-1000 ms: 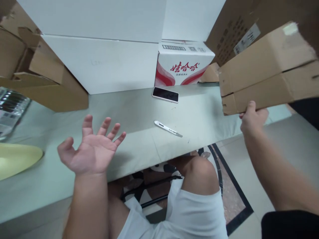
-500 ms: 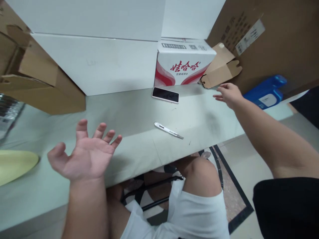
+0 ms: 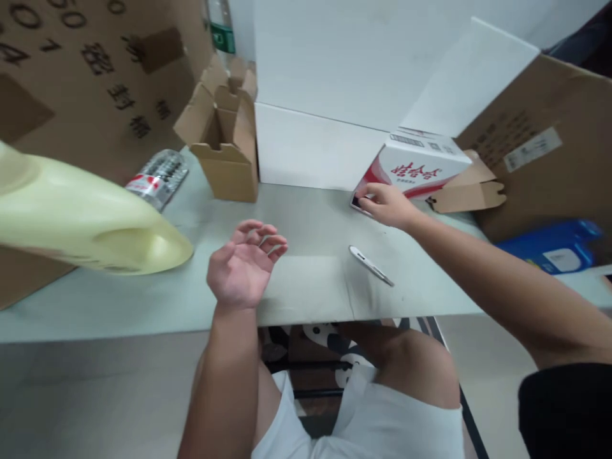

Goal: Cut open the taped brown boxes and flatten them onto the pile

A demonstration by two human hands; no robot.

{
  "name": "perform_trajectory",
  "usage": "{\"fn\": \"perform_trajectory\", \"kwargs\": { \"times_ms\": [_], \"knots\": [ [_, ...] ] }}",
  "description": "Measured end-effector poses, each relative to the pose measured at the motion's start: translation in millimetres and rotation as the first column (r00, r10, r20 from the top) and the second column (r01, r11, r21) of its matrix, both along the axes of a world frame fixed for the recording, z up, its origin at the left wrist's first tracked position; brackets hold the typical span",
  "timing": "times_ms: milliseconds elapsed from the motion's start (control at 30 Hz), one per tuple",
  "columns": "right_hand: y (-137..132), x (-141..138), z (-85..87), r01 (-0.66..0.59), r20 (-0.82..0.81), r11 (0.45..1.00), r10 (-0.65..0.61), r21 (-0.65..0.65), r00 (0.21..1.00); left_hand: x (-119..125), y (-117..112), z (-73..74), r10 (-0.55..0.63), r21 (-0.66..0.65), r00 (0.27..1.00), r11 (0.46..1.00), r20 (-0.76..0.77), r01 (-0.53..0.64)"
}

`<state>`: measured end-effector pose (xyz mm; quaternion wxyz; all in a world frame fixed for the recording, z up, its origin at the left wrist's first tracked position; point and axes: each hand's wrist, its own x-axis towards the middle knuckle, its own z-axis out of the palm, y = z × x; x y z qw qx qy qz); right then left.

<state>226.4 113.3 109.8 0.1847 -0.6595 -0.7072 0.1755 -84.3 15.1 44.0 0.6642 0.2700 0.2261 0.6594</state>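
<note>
My right hand [image 3: 386,205] reaches across the table to a dark-screened smartphone [image 3: 354,201] lying in front of the white and red carton [image 3: 415,167]. Its bent fingers close on the phone and cover most of it, leaving the left end showing. A white utility knife [image 3: 370,264] lies on the table nearer to me, its tip pointing right. My left hand [image 3: 246,264] hovers palm up over the table's front part, open and with nothing in it, fingers loosely curved.
Left on the table are a pale yellow jug [image 3: 95,217], a clear wrapped pack [image 3: 160,178] and an open brown box [image 3: 232,166]. White panels [image 3: 320,150] stand behind. To the right are a folded cardboard piece [image 3: 468,194] and a blue bottle [image 3: 557,248].
My view has swung left, bringing more of the jug and brown boxes in. My right hand has moved left from beside the folded cardboard onto the smartphone. My left hand stays open.
</note>
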Motion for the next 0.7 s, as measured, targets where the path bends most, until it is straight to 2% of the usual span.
{"fn": "perform_trajectory", "kwargs": {
  "times_ms": [33, 67, 133, 167, 233, 333, 433, 500, 567, 633, 700],
  "knots": [
    [10, -34, -0.5, -0.193, 0.052, 0.979, 0.189, 0.066, 0.981, -4, -1, 0.1, 0.001, 0.021, 1.000, 1.000, -0.013, -0.001],
    [19, -68, -0.8, -0.352, 0.074, 0.929, 0.345, 0.113, 0.936, -7, -1, 0.1, 0.003, 0.038, 1.000, 0.999, -0.021, -0.002],
    [36, -133, 0.4, -0.535, 0.123, 0.824, 0.521, 0.185, 0.845, -13, -3, 0.2, 0.007, 0.058, 1.000, 0.998, -0.020, -0.006],
    [44, -162, 2.0, -0.575, 0.157, 0.792, 0.554, 0.205, 0.818, -15, -3, 0.2, 0.008, 0.062, 1.000, 0.998, -0.015, -0.007],
    [57, -212, 6.6, -0.602, 0.232, 0.773, 0.559, 0.200, 0.796, -19, -4, 0.5, 0.011, 0.072, 1.000, 0.997, 0.002, -0.011],
    [70, -255, 14.2, -0.560, 0.387, 0.825, 0.493, 0.075, 0.779, -24, -5, 1.6, 0.009, 0.095, 1.000, 0.995, 0.011, -0.010],
    [67, -256, 17.0, -0.534, 0.448, 0.844, 0.458, 0.053, 0.768, -27, -7, 3.0, 0.045, 0.110, 0.999, 0.993, -0.016, -0.043],
    [53, -237, 16.4, -0.555, 0.427, 0.820, 0.456, 0.139, 0.780, -27, -8, 3.3, 0.123, 0.086, 0.992, 0.989, -0.020, -0.120],
    [28, -206, 16.2, -0.582, 0.377, 0.774, 0.475, 0.250, 0.795, -25, -8, 2.4, 0.255, 0.020, 0.967, 0.967, -0.018, -0.254],
    [-6, -169, 18.0, -0.585, 0.311, 0.731, 0.498, 0.352, 0.809, -22, -6, 0.3, 0.434, -0.067, 0.900, 0.897, -0.044, -0.436],
    [-46, -130, 21.7, -0.567, 0.250, 0.689, 0.513, 0.450, 0.821, -18, -4, -2.4, 0.608, -0.117, 0.786, 0.777, -0.110, -0.618]
  ]
}}
